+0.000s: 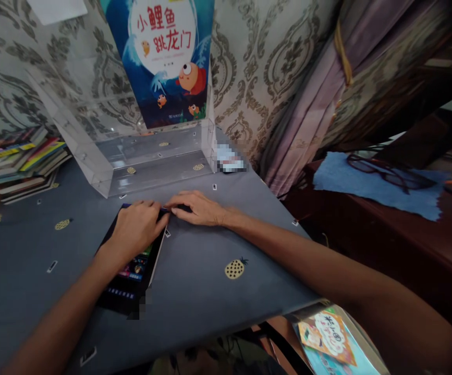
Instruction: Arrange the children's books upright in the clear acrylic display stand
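- Below the near edge, at right, booklets (329,336) lie under the right arm, an orange and white one on top of a blue one.
- The bench (202,307) wears a grey cover printed with yellow pineapples and small labels.
- The tablet (136,268) lies face up on the bench, left of the middle, its screen lit in colour; its lower right corner is blurred out.
- The left hand (137,224) lies palm down across the upper part of the tablet, fingers bent toward its far edge, thumb by the right edge. Whether its grip has hold of the tablet I cannot tell.
- The right hand (196,207) is at the tablet's far right corner, fingers bent, a gap between thumb and forefinger. The fingertips meet near the left hand, so I cannot tell whether this grip is closed on anything.
- The clear stand (100,179) rises just beyond the hands.
- Right of it, touching or nearly so, is a pale item (230,158), blurred out.
- Books (12,156) are stacked at far left.
- At right, glasses (390,172) rest on a blue cloth (335,177).
- A fish picture book (167,62) leans upright at the stand's back.
- Behind are a mauve curtain (307,120) and patterned wallpaper (249,62).
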Action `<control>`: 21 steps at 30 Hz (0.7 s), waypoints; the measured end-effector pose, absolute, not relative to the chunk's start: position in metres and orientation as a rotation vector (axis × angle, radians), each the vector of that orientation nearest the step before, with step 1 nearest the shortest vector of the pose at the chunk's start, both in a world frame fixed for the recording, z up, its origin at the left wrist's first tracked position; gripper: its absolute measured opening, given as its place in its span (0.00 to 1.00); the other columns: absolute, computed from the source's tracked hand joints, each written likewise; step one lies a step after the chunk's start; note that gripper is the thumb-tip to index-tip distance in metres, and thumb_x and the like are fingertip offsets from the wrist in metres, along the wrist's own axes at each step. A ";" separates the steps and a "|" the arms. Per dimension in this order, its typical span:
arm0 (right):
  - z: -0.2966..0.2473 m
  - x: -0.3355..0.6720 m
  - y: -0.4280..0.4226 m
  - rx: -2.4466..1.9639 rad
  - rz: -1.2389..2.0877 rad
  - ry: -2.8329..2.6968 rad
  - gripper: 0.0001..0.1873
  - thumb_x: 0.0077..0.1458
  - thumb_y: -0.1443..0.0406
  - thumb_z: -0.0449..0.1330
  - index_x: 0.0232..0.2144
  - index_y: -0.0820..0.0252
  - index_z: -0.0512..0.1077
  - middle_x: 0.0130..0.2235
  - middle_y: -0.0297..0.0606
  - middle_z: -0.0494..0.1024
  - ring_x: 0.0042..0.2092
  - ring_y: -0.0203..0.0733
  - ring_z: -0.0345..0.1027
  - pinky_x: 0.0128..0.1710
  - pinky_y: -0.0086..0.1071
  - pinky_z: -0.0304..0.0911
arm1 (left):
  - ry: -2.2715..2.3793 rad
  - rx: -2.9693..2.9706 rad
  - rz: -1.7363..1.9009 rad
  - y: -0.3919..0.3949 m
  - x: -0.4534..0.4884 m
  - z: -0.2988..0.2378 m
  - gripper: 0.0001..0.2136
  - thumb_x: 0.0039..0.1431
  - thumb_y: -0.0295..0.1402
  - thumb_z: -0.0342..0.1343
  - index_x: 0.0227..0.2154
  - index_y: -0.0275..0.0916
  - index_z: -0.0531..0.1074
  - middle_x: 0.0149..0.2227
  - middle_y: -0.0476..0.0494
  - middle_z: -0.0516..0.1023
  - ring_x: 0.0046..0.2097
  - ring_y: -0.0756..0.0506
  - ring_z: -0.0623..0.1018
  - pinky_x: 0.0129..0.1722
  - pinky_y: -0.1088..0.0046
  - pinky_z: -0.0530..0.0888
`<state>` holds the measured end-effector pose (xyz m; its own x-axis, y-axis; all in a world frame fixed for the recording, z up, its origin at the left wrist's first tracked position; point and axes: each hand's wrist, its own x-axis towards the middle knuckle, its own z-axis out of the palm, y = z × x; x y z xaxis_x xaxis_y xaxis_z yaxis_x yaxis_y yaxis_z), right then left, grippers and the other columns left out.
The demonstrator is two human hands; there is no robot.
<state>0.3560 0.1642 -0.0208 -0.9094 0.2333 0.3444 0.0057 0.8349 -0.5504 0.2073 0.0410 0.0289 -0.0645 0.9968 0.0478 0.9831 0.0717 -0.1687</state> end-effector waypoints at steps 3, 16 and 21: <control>-0.023 0.355 0.163 -0.200 0.744 -2.608 0.14 0.66 0.68 0.53 0.48 0.59 0.76 0.46 0.39 0.82 0.48 0.43 0.72 0.53 0.40 0.64 | -2.250 -1.981 0.097 0.037 0.183 0.029 0.15 0.66 0.43 0.49 0.38 0.40 0.76 0.41 0.37 0.80 0.43 0.34 0.79 0.33 0.64 0.73; -0.024 0.355 0.159 -0.152 0.622 -2.622 0.12 0.65 0.68 0.54 0.46 0.62 0.76 0.43 0.40 0.82 0.45 0.43 0.71 0.49 0.38 0.66 | -2.582 -1.777 -0.469 0.007 0.126 0.011 0.24 0.63 0.49 0.46 0.54 0.41 0.70 0.43 0.37 0.81 0.45 0.33 0.80 0.43 0.55 0.74; -0.024 0.354 0.156 -0.163 0.645 -2.605 0.12 0.65 0.68 0.55 0.47 0.62 0.76 0.46 0.40 0.82 0.47 0.43 0.73 0.54 0.41 0.64 | -2.772 -1.640 -1.308 0.014 0.115 0.009 0.28 0.48 0.52 0.57 0.47 0.38 0.74 0.36 0.43 0.79 0.37 0.39 0.79 0.38 0.63 0.74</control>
